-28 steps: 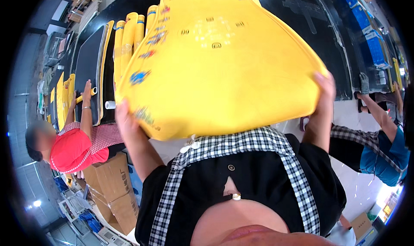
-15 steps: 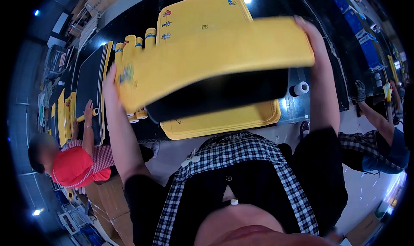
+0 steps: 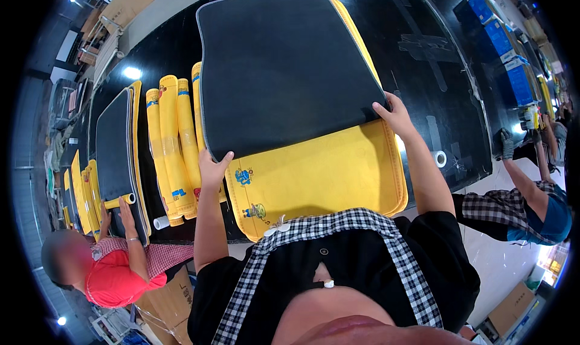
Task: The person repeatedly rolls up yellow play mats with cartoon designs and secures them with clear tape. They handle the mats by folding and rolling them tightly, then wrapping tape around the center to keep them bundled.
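A yellow mat turned black side up (image 3: 284,73) lies over the far part of a stack of yellow mats (image 3: 326,170). My left hand (image 3: 213,168) grips its near left corner, thumb on top and fingers underneath. At the near right corner my right hand (image 3: 393,115) pinches the edge, with the thumb on the black face. Cartoon prints show along the left edge of the yellow mat below. My fingers under the black mat are partly hidden.
Several rolled yellow mats (image 3: 172,145) lie left of the stack on the black table (image 3: 447,103). A small white roll (image 3: 440,159) sits to the right. A co-worker in red (image 3: 121,272) rolls a yellow mat at left; another person (image 3: 538,209) works at right.
The mat was raised with its yellow face up and bent; now it lies lower, black face up, across the stack. Both my hands still hold it.
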### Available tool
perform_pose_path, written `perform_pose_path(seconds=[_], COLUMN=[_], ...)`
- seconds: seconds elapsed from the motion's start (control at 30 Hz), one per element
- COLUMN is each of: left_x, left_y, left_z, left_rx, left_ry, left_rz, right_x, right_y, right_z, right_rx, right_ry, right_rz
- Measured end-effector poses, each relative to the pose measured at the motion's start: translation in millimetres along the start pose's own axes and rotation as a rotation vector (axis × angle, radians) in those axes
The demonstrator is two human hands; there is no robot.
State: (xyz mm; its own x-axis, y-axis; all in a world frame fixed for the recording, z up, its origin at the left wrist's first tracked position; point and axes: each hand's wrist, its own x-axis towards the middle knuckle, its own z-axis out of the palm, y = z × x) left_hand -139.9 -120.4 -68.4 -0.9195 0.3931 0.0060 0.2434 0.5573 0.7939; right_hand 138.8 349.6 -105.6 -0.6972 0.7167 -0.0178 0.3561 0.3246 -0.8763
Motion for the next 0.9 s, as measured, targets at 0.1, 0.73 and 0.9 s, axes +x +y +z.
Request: perform_pose_path(seconds=[0.1, 0.73, 0.9], left_x=[-6, 87, 171], left_y=[-7, 124, 112], left_z=[-11, -4, 62], left_rx=[-0.249, 0.517, 0.685], left_ry=[0.006, 0.001, -0.203], left_rz=[-0.129, 0.241, -0.066], right_x=[3, 5, 54], right_y=[-49, -322, -352], right_z=[3, -206, -206], right_rx=[-0.011, -1.37, -1.288], right_ry=[0.013, 0.698, 0.558], right_rz=[0.076, -1.29, -1.242])
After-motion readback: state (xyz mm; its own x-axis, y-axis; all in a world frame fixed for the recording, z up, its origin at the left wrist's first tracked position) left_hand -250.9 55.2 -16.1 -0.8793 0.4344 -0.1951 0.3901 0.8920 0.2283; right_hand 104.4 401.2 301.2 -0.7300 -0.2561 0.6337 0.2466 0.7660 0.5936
